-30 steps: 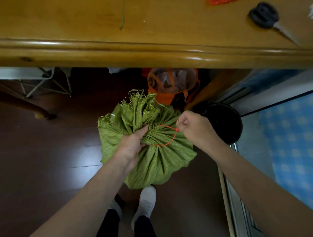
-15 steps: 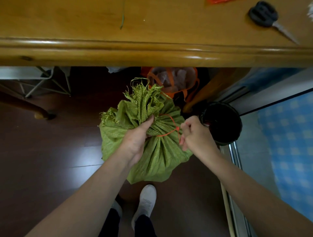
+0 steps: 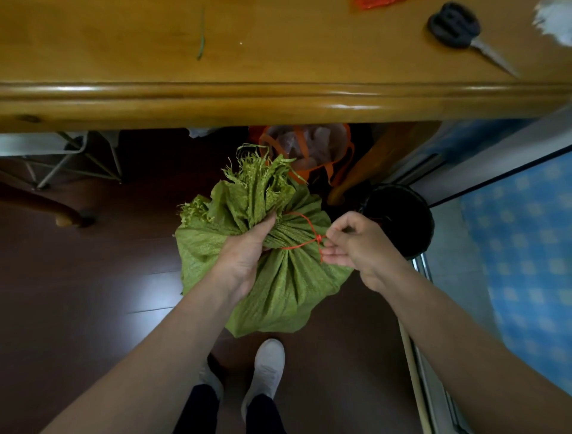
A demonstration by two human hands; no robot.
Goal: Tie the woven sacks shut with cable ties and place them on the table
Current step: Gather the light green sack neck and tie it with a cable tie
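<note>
A green woven sack (image 3: 288, 291) stands on the dark floor in front of my feet, its frayed mouth gathered into a bunch. My left hand (image 3: 247, 251) grips the gathered neck from the left. An orange cable tie (image 3: 305, 235) loops around the neck just to the right of that hand. My right hand (image 3: 356, 244) pinches the tie at its lock on the sack's right side, the tail hanging beside my fingers. The wooden table (image 3: 278, 102) runs across the top of the view.
Black-handled scissors (image 3: 458, 28) lie on the table at the far right, with orange ties (image 3: 371, 3) at the top edge. Under the table stand an orange-trimmed bag (image 3: 312, 148) and a black bin (image 3: 399, 217). A folding rack (image 3: 62, 158) stands left.
The sack's neck has risen slightly toward the table. The tie loop has drawn tighter around the neck, and my right hand has shifted down and opened its fist into a pinch at the lock.
</note>
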